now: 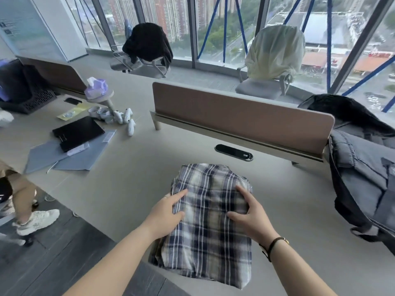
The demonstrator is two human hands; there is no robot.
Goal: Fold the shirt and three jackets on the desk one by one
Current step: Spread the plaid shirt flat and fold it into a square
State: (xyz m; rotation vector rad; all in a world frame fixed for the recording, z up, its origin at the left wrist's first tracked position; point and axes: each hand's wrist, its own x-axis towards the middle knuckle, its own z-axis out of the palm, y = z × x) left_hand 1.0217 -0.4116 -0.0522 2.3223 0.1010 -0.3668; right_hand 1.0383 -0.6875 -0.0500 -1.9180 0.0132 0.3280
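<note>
A blue, white and beige plaid shirt [210, 227] lies folded into a narrow rectangle on the desk [128, 180], its near end hanging over the front edge. My left hand [166, 216] rests on the shirt's left edge with fingers spread. My right hand [249, 214] presses flat on its right side, thumb pointing inward. A grey jacket [363, 182] lies heaped at the desk's right end, with a black jacket [346, 112] behind it.
A brown divider panel [241, 116] stands behind the shirt, a black cable port [234, 155] in front of it. Grey folders, a black notebook [78, 132], white controllers and a tissue pack [96, 87] sit far left. A person's legs [25, 206] stand at left. Two draped chairs are by the windows.
</note>
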